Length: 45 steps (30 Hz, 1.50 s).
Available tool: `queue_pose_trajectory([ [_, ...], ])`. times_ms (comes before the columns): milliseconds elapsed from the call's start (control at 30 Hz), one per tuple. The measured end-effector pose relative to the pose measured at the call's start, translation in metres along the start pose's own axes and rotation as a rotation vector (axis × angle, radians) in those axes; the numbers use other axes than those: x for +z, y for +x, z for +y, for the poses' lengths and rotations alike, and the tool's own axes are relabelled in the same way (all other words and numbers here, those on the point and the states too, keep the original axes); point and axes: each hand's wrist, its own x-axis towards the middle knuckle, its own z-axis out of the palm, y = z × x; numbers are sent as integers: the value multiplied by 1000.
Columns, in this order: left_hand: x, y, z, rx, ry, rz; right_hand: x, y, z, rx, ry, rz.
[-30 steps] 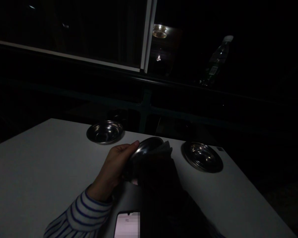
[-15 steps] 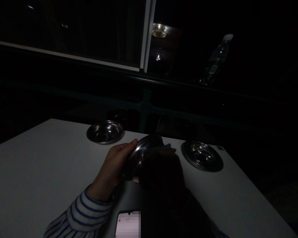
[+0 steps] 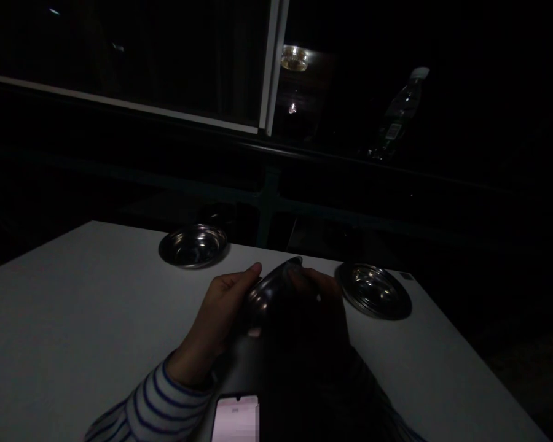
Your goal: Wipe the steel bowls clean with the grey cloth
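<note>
My left hand [image 3: 219,307] grasps the bowl [image 3: 267,296] above the table [image 3: 96,319]. My right hand [image 3: 325,307] now shows fingers at its rim, hold too dark to tell. Count: one phone [image 3: 235,420], one bottle [image 3: 400,110], at least two other bowls [image 3: 191,248].

Left sleeve [image 3: 154,402] is striped blue on white. Held bowl [image 3: 265,298] is seen as silver, shaded to near-black on the right. Left bowl [image 3: 193,248] and right bowl [image 3: 373,290]: silver. Desk [image 3: 96,307] is rendered greyish white. Phone [image 3: 235,418] is edged in black, screen [image 3: 233,426] lit pale pink. Clear bottle [image 3: 403,105] is topped with a white cap [image 3: 419,73]. Window frame [image 3: 270,67] greyed, lamp [image 3: 295,59] tinted gold.
</note>
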Motion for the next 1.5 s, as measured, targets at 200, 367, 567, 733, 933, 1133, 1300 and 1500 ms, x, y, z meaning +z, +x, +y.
queue_pose_trajectory([
  [200,-1,2,-3,-27,-47,-28,14,-9,-3,-157,22,-80],
  [367,-1,3,-3,-18,-35,-35,5,-3,-1,-101,9,-24],
  [567,-2,4,-2,-20,-48,-28,12,-18,-6,-223,-46,-24],
  [733,-2,4,-3,-8,-21,-35,6,-13,-5,-122,-17,-5],
  [933,1,1,-1,10,20,-33,7,-9,-2,-140,-8,-55],
  [1133,1,2,-1,7,44,-9,1,-7,4,0,0,-29],
  [1300,1,2,-1,11,51,-7,-2,-4,5,-16,-12,1],
  [1500,-2,2,-2,-9,-19,-61,1,-5,3,-36,11,-9],
])
